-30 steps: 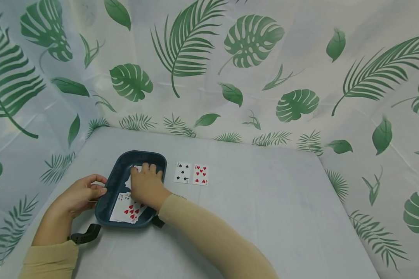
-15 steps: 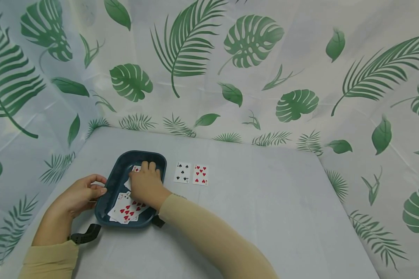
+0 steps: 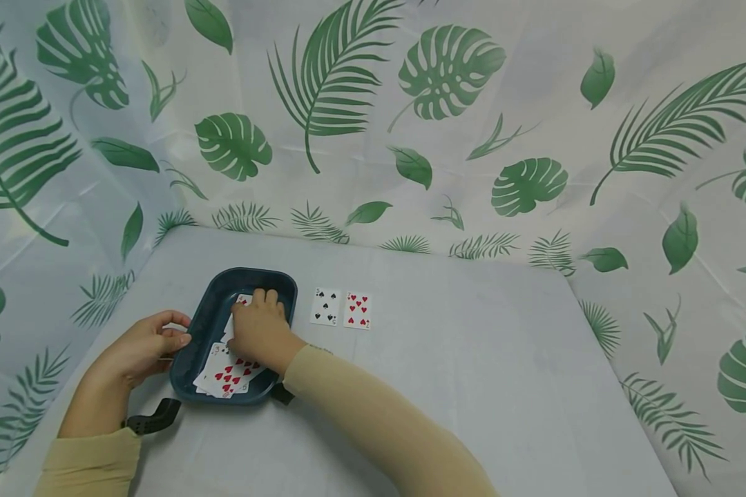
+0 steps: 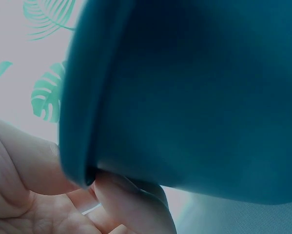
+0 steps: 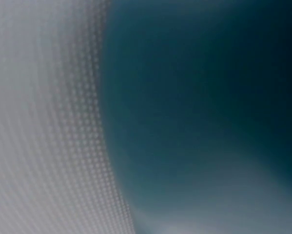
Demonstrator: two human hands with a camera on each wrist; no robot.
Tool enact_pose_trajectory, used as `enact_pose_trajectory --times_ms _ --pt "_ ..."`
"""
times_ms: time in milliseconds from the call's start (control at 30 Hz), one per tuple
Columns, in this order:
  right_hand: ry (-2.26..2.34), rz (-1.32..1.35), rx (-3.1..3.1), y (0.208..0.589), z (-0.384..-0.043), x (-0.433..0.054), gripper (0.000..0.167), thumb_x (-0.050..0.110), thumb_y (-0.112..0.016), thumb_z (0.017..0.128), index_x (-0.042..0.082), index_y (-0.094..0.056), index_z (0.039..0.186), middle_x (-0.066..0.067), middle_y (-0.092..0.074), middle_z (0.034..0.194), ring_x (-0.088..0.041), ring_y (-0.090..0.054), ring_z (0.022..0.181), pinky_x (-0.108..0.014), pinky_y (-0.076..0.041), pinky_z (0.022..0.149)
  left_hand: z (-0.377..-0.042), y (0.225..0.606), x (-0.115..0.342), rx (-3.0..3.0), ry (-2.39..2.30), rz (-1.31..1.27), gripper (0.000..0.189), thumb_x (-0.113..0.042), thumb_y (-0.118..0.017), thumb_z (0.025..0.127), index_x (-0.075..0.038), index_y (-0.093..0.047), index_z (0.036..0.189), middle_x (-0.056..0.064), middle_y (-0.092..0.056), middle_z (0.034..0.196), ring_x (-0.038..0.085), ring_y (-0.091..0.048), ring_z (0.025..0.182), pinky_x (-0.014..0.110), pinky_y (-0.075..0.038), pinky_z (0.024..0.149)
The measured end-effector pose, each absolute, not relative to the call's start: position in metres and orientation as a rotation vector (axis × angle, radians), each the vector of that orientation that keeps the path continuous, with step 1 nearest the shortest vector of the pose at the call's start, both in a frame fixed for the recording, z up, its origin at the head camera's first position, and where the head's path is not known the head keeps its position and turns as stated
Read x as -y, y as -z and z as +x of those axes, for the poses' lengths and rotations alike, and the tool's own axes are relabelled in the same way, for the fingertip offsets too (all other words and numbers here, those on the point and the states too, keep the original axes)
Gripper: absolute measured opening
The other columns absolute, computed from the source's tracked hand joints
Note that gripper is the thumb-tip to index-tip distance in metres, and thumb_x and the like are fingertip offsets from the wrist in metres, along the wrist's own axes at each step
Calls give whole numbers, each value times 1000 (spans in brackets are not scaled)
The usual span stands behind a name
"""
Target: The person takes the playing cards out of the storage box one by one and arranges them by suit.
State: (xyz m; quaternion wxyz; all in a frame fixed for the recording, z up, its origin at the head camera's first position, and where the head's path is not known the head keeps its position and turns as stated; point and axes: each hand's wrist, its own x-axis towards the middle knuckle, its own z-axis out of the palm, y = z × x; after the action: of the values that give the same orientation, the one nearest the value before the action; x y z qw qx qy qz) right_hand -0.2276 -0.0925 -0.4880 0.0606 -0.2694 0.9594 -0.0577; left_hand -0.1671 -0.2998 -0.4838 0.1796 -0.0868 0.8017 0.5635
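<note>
By the head view, the whole layout is given: the tray (image 3: pixel 202 335) is set on the left part of the table (image 3: pixel 472 359), and loose cards (image 3: pixel 226 376) are spread inside it, mostly toward its near end. The tray's left rim is pinched by the left hand (image 3: pixel 149 345). In the left wrist view this grip is shown closer: the lip is caught between digits, one of them tucked under it against the outer wall, a detail lost from above. The right hand (image 3: pixel 262 335) is lowered into the tray over the cards, its fingers bent downward; whether a card is pinched cannot be told, since the fingertips are hidden from above and only blurred blue and dotted grey are given by the right wrist view.

Just beyond the tray's right rim, the five of spades (image 3: pixel 324 306) and the seven of hearts (image 3: pixel 357 310) are laid face up, side by side with a narrow gap between. To the right of the seven, a broad stretch of table is seen, reaching to the right edge. The near part is crossed by the right sleeve (image 3: pixel 379 414). Beyond the tray, only a narrow strip is left before the leaf-printed curtain (image 3: pixel 447 193).
</note>
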Motion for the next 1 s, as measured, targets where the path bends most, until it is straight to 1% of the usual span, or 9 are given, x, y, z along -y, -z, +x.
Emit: enact_pose_trajectory --times_ms 167,233,367,433,567,800,900,1000 --pt "191 -799 -2911 492 -229 94 57 53 -75 96 24 -65 145 -10 -56 144 -25 -44 125 -41 -45 106 -167 483 299 -2266 -1588 -256 32 -7 -55 109 5 -42 136 1 -66 90 15 -68 76 35 -56 68" --pt "190 -792 -2913 493 -229 94 60 56 -74 96 25 -64 146 -11 -56 146 -26 -44 127 -42 -45 108 -168 483 299 -2264 -1587 -261 32 -7 -55 109 5 -42 136 1 -66 90 15 -68 76 35 -56 68" --pt "177 -785 -2911 495 -229 95 66 58 -77 93 26 -63 149 -12 -55 149 -28 -47 130 -44 -46 111 -168 482 299 -2261 -1588 -259 31 -7 -54 110 5 -42 136 0 -66 90 15 -68 76 35 -56 69" --pt "172 -791 -2910 495 -228 94 66 56 -78 93 26 -63 149 -12 -55 147 -28 -48 131 -45 -46 111 -167 483 299 -2257 -1593 -254 30 -7 -54 110 5 -42 135 0 -66 90 15 -67 76 35 -56 68" --pt "188 -822 -2912 494 -228 92 62 52 -79 92 24 -65 146 -10 -57 141 -28 -49 127 -47 -47 107 -167 483 299 -2254 -1597 -248 30 -7 -54 110 5 -42 135 0 -65 90 14 -67 76 35 -57 69" --pt "227 -892 -2913 493 -228 90 61 48 -83 89 22 -66 142 -6 -58 128 -25 -45 118 -44 -43 97 -169 485 301 -2264 -1597 -248 31 -6 -54 110 6 -42 135 -1 -65 90 13 -67 77 34 -57 69" --pt "242 -903 -2912 493 -229 90 59 47 -84 88 24 -66 139 -5 -58 126 -24 -44 116 -43 -40 95 -169 486 302 -2263 -1599 -243 31 -6 -54 110 6 -42 135 -1 -65 90 13 -67 76 34 -57 68" --pt "256 -909 -2909 493 -229 91 59 47 -84 88 26 -64 140 -4 -57 128 -24 -43 116 -42 -39 93 -169 486 301 -2260 -1603 -242 32 -6 -54 110 6 -41 136 -1 -65 89 13 -67 75 34 -57 68"
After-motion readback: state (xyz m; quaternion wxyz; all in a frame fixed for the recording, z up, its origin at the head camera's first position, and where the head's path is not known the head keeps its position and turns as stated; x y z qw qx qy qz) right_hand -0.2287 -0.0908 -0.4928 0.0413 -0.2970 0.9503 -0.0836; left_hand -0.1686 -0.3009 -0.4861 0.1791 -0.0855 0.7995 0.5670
